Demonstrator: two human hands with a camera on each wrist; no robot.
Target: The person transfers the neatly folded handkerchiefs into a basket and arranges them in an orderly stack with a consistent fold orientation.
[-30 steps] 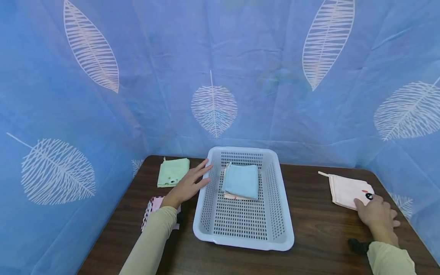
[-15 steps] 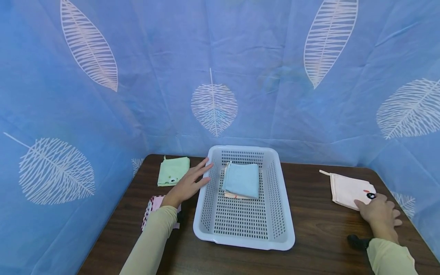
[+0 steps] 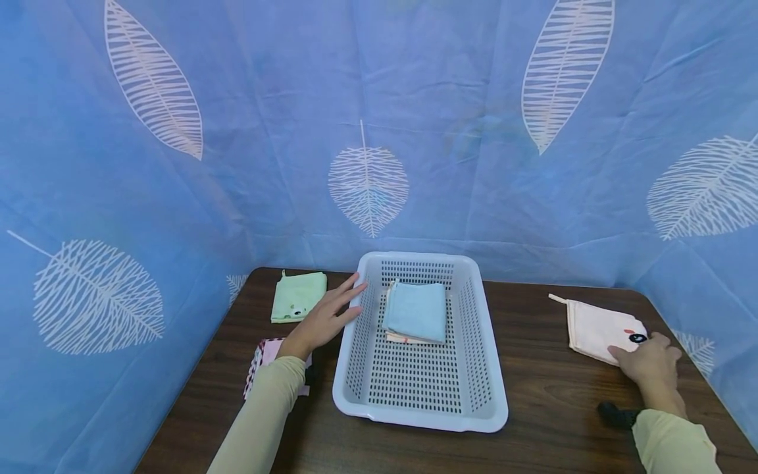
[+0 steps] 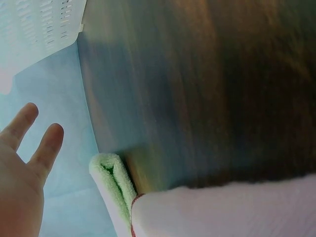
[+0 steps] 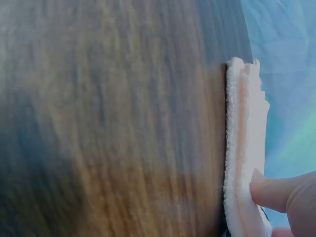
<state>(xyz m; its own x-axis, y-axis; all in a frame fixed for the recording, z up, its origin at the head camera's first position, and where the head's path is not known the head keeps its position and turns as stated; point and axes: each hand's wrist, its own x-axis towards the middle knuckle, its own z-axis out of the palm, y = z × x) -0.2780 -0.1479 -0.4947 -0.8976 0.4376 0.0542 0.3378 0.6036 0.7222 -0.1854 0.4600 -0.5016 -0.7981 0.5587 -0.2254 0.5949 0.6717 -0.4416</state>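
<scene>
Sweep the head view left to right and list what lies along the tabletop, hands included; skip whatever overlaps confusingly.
Green cloth → left hand → white basket with the blue cloth inside → pale pink cloth → right hand.

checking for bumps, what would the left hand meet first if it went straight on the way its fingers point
Probably the left rim of the white basket: in the head view, the fingers of the left hand overlap it. Height is unclear, so they may touch it or pass above.
</scene>
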